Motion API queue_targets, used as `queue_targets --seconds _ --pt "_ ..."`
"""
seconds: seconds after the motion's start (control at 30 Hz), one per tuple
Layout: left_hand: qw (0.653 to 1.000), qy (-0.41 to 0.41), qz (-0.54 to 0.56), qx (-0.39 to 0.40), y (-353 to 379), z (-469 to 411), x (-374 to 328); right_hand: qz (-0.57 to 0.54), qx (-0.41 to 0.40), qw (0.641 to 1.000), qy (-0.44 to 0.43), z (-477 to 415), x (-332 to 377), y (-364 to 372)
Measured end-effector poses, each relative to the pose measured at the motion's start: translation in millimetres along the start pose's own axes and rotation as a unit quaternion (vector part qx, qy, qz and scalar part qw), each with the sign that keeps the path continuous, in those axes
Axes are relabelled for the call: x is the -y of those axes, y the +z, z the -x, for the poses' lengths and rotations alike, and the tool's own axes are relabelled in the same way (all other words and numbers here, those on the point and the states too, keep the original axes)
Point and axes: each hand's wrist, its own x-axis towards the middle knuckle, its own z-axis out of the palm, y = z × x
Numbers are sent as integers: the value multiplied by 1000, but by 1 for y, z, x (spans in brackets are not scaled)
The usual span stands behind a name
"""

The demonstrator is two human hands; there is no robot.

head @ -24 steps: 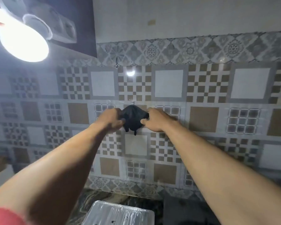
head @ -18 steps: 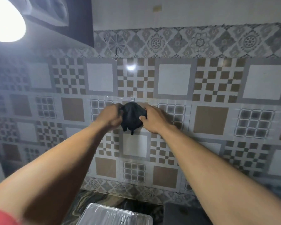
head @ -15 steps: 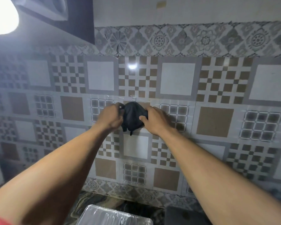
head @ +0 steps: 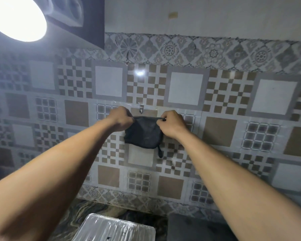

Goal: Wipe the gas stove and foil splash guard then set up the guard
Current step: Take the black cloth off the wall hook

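We see both arms stretched up toward the tiled wall (head: 233, 101). The left grip (head: 122, 119) and the right grip (head: 172, 126) each pinch a top corner of a black cloth (head: 142, 134), fingers curled round its edge, so the upper hem runs taut between them. The rest of the cloth hangs in a loose pouch against the tiles, with a short dark tail (head: 160, 152) dangling from its lower right corner. Its hem sits just below a small metal hook (head: 141, 108) fixed to the wall, and does not touch it. Far below, at the bottom edge, the foil splash guard (head: 115, 228) lies flat on the dark marbled worktop (head: 87, 209). Just to its right sits a dark grey surface (head: 189, 226); we cannot tell what it is. A bright lamp (head: 19, 18) glares at the upper left.
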Motion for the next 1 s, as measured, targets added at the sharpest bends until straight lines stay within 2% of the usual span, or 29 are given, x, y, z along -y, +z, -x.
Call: queue_targets --seconds 0.17,0.37,0.5,0.6,0.7,0.8,0.9,1.0 --pt "988 -82 45 127 6 33 -13 19 83 995 43 44 -13 -21" --pt "934 -187 205 226 29 87 -49 -72 152 982 90 94 -37 -48" --pt "893 -212 296 263 54 119 -81 -170 175 963 112 130 -50 -63" --pt "866 -242 342 275 72 134 -97 -163 169 967 98 147 -69 -71" --pt "860 -256 349 271 92 150 -106 -138 150 975 86 162 -93 -74" --pt "867 -249 343 262 113 175 -115 -124 157 975 96 175 -112 -77" --pt "924 -200 281 165 147 207 -119 -101 183 973 101 183 -132 -74" --pt "978 -128 159 47 191 248 -112 -63 197 975 82 186 -149 -66"
